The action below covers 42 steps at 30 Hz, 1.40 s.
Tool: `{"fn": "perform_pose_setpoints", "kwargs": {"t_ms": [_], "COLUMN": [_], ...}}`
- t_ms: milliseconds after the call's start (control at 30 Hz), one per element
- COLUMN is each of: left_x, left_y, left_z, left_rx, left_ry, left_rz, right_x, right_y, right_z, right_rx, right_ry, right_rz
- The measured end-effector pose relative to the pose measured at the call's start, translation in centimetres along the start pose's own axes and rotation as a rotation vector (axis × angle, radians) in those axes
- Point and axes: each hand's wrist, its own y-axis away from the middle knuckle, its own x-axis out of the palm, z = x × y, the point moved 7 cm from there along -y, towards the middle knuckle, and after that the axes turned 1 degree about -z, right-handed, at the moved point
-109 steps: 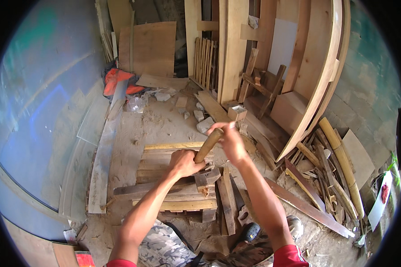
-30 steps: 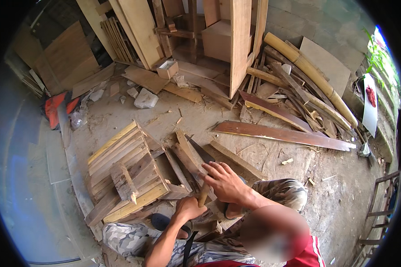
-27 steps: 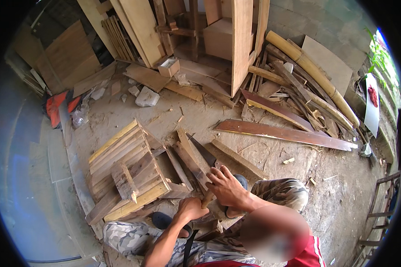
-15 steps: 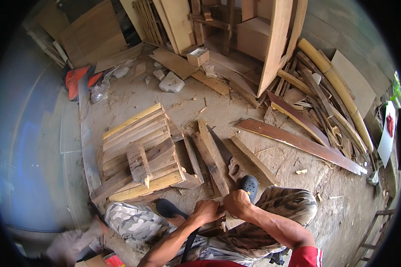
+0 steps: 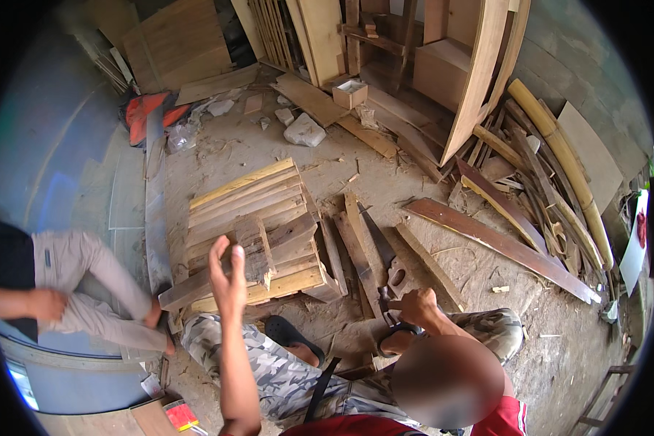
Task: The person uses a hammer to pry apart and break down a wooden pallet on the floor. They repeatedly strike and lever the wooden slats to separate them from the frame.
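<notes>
My left hand [image 5: 229, 283] is raised with its fingers apart and nothing in it, in front of the near side of a slatted wooden crate [image 5: 243, 190]. A long rough board [image 5: 189, 288] and a short wood block [image 5: 251, 241] lie on top of the crate. My right hand [image 5: 418, 308] is closed round what looks like a hammer [image 5: 384, 295]; its dark metal head shows left of the fist and the handle is mostly hidden. Just beyond the fist lies a handsaw [image 5: 380, 245] on the floor between wood strips [image 5: 357, 261].
At the left a person [image 5: 94, 280] in light trousers sits close by. A brown plank [image 5: 487, 240] and a scrap wood pile [image 5: 541, 174] with a bamboo pole [image 5: 552, 138] lie at the right. A stone chunk [image 5: 304, 131] and small box [image 5: 349, 94] are farther back.
My hands were together over my lap; the left has lifted away, up and leftward, and opened. My right hand has shifted slightly up and right. The other person is more in view.
</notes>
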Motion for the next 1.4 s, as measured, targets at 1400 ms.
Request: {"fn": "perform_pose_setpoints", "kwargs": {"t_ms": [1400], "left_x": [3.4], "left_y": [-4.3], "left_z": [4.6], "left_rx": [0.619], "left_ry": [-0.690], "left_rz": [0.680], "right_x": [-7.1], "right_y": [14.4], "right_z": [-1.0], "right_rx": [0.252], "right_ry": [-0.174], "right_rz": [-0.172]}}
